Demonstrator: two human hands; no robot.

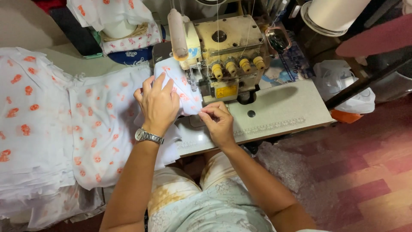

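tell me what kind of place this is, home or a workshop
Most likely a small garment sewing workshop. The left hand and right hand feed white fabric with orange print into an industrial overlock machine, and a thick stack of matching cut pieces lies beside it.

Fabric piece on the table before the sewing machine; cloth stack at left; bag at right.
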